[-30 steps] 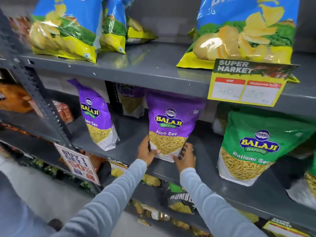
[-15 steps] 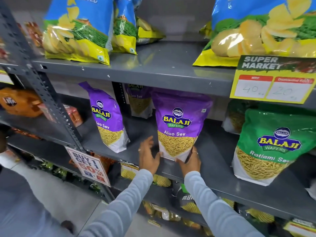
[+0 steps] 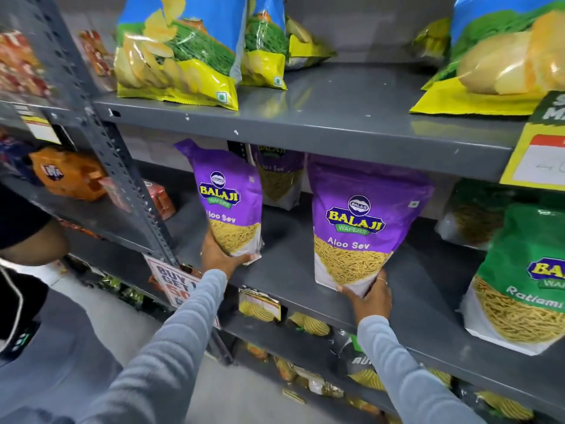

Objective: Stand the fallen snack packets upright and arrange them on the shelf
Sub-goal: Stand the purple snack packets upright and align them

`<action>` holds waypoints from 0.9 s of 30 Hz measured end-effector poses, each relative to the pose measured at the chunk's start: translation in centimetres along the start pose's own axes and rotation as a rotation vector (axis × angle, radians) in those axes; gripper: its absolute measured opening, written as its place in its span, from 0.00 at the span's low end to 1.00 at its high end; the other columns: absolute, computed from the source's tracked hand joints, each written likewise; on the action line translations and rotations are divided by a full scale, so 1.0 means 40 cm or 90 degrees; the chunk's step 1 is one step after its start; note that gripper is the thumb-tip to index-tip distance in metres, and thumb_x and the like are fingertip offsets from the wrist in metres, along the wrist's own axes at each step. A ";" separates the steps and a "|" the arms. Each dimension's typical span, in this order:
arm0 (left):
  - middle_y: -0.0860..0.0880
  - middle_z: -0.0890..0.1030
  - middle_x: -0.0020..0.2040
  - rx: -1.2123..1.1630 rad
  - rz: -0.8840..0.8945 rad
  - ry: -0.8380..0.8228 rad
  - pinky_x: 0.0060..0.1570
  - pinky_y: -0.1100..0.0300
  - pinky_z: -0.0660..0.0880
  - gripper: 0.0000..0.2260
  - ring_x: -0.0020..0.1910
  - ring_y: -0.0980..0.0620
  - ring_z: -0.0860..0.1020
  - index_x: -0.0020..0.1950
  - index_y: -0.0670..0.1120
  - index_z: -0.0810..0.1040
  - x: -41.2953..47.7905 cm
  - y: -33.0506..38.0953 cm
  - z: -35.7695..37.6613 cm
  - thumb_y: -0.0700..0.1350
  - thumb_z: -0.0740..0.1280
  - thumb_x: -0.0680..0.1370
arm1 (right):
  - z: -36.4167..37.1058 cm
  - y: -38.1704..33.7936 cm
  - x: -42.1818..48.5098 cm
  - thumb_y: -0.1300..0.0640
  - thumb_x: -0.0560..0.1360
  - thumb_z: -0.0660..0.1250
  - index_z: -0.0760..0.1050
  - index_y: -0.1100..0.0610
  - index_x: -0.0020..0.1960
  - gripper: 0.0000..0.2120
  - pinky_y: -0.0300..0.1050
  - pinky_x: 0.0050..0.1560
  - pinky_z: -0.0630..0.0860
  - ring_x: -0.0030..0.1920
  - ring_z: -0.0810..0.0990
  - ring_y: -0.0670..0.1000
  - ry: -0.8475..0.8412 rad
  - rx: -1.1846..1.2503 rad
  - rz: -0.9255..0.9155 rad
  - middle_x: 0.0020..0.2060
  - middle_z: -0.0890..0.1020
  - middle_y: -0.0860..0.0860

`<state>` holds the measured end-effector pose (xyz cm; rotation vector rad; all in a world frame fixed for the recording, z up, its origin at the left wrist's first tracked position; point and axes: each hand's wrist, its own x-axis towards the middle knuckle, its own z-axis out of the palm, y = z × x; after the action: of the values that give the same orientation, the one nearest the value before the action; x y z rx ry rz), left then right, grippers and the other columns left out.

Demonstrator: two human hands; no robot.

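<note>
Two purple Aloo Sev packets stand on the grey middle shelf point(image 3: 290, 264). My left hand point(image 3: 221, 258) grips the bottom of the left purple packet point(image 3: 227, 203), which leans slightly to the right. My right hand point(image 3: 371, 296) holds the bottom right corner of the right purple packet point(image 3: 363, 221), which stands upright and faces forward. A third purple packet point(image 3: 279, 175) stands farther back between them, partly hidden under the upper shelf. A green Ratlami Sev packet point(image 3: 526, 280) stands upright at the right.
Blue and yellow chip bags point(image 3: 180, 53) sit on the upper shelf point(image 3: 321, 117). A yellow price tag point(image 3: 538, 154) hangs at its right edge. A slotted upright post point(image 3: 101, 130) and a red offer sign point(image 3: 174, 280) stand left. Another person's arm point(image 3: 27, 237) is at the far left.
My left hand has left the right purple packet and moved left to grip the left purple packet. My right hand stays on the right packet. The camera has come closer.
</note>
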<state>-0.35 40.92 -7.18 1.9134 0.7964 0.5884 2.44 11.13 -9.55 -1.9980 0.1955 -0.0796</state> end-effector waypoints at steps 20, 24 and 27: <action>0.42 0.70 0.70 0.000 0.034 0.074 0.68 0.46 0.67 0.54 0.69 0.40 0.69 0.76 0.49 0.57 -0.001 -0.009 0.074 0.48 0.83 0.56 | 0.005 0.011 0.005 0.50 0.60 0.78 0.66 0.59 0.64 0.38 0.59 0.62 0.71 0.58 0.74 0.66 -0.021 -0.095 -0.039 0.58 0.78 0.62; 0.41 0.70 0.68 0.010 0.033 0.065 0.68 0.45 0.68 0.54 0.67 0.39 0.70 0.76 0.50 0.57 0.005 -0.014 0.066 0.47 0.83 0.57 | 0.003 0.011 0.003 0.50 0.60 0.78 0.66 0.59 0.65 0.38 0.60 0.63 0.71 0.59 0.74 0.66 -0.024 -0.096 -0.040 0.59 0.78 0.62; 0.42 0.69 0.68 0.005 0.026 0.064 0.68 0.42 0.68 0.55 0.67 0.38 0.70 0.76 0.52 0.55 0.006 -0.018 0.062 0.47 0.83 0.56 | 0.003 0.010 0.003 0.50 0.60 0.78 0.66 0.60 0.63 0.37 0.59 0.63 0.71 0.59 0.74 0.66 -0.025 -0.103 -0.044 0.59 0.78 0.62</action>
<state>1.31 39.86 -8.88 1.9225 0.8264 0.7123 2.55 11.07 -9.97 -2.1654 0.1107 -0.0713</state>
